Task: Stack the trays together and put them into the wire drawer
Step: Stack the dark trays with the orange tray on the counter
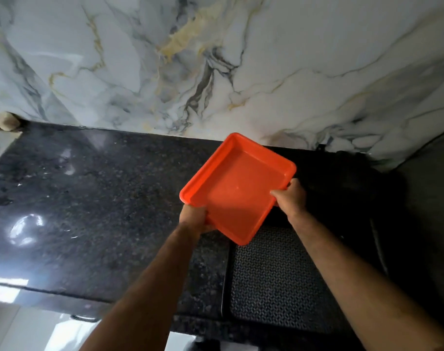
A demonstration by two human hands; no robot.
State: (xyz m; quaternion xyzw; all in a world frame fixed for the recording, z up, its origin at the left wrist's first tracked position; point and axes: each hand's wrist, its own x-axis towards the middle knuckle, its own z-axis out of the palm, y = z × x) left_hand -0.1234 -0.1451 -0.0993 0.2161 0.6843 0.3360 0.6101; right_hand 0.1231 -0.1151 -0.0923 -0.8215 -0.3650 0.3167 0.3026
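Your left hand (194, 216) grips the near-left corner of the orange rectangular plastic tray (237, 188), and your right hand (290, 196) clamps its right rim, thumb inside. You hold the tray tilted above the dark speckled granite counter (101, 198), its near corner over a black patterned mat (274, 279), close to the marble-patterned wall (216, 59).

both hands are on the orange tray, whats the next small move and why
Probably keep both grips and bring the orange tray level. The left hand grips the near left edge and the right hand the right edge. It is tilted, raised above the dark countertop and the patterned mat. No second tray or wire drawer is in view, so its destination cannot be told.
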